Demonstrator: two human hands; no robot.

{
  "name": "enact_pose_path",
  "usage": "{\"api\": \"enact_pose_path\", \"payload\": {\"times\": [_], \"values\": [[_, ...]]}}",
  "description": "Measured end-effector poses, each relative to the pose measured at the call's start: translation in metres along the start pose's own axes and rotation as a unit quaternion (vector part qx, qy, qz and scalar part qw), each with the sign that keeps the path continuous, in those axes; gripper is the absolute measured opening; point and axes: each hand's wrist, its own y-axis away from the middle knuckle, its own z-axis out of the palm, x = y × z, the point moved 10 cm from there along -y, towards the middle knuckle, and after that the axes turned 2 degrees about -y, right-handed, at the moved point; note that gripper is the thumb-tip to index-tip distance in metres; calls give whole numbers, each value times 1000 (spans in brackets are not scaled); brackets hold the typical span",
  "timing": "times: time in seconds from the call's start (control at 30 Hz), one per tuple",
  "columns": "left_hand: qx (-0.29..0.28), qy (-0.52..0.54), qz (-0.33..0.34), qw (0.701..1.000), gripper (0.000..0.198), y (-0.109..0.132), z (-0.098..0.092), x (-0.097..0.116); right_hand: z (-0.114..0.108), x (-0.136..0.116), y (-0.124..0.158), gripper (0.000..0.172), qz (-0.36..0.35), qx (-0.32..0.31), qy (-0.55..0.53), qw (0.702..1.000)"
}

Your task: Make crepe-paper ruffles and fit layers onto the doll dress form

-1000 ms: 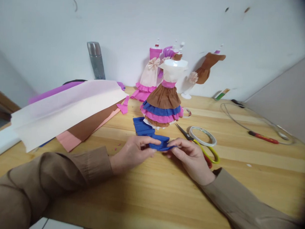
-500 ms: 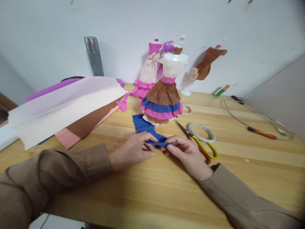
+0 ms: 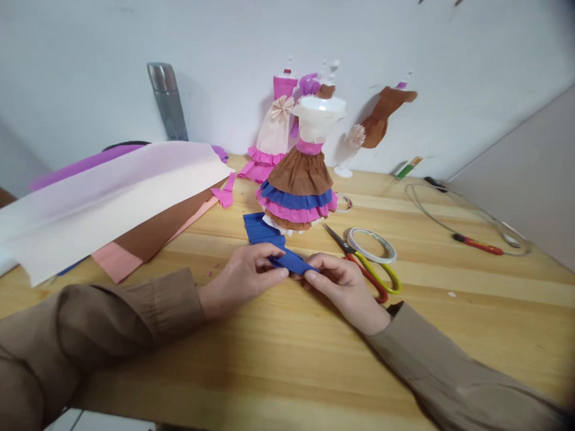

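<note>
Locate the blue strip [image 3: 293,261] on the near side of the tiered dress [image 3: 302,173], trailing across the table [image 3: 263,365]. Right hand [image 3: 347,288]: grip clamped on its near right end. Left hand [image 3: 239,275]: grip apparently likewise, contact partly hidden. Apply light, even tension to limit creasing.

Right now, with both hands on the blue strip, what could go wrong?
The blue strip might crease or tear between the left hand and right hand. The right hand is close to the scissors and could knock them. The strip runs back toward the tiered dress, so a tug might disturb it.
</note>
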Motion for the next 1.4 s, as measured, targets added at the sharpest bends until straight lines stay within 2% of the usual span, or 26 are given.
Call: {"api": "enact_pose_path", "payload": {"times": [0.07,0.13,0.23,0.33,0.53,0.67,0.77,0.9,1.07,1.2,1.3,1.4], "values": [[-13,-8,-5,1000,21,0,3,-1,-1,-2,0,34,-16,11,-1,1000],[-6,-49,20,999,20,1,1,4,-2,-6,1,30,-37,24,6,999],[42,-130,71,988,13,1,-9,15,-3,-11,2,22,-58,35,33,997],[76,-135,85,984,12,1,-17,14,-5,-13,3,16,-71,49,57,995],[71,-84,69,992,8,-1,-18,4,-6,-19,4,15,-81,54,76,992],[54,-22,30,998,7,-2,-12,-2,-8,-27,5,14,-108,66,74,989],[37,24,-11,999,21,-2,-8,-9,-9,-30,5,15,-117,71,81,987],[54,-37,18,998,14,-1,-14,1,-6,-32,6,14,-124,51,104,985],[61,-86,53,993,17,-1,-15,13,0,-33,6,11,-134,31,126,983],[51,-59,7,997,17,-2,-13,-2,0,-30,4,18,-130,41,143,980],[37,-36,-41,998,31,-2,-11,-18,-2,-29,3,18,-124,50,149,980],[40,-49,-26,998,18,-3,-12,-16,-3,-27,3,19,-114,52,143,982]]}}
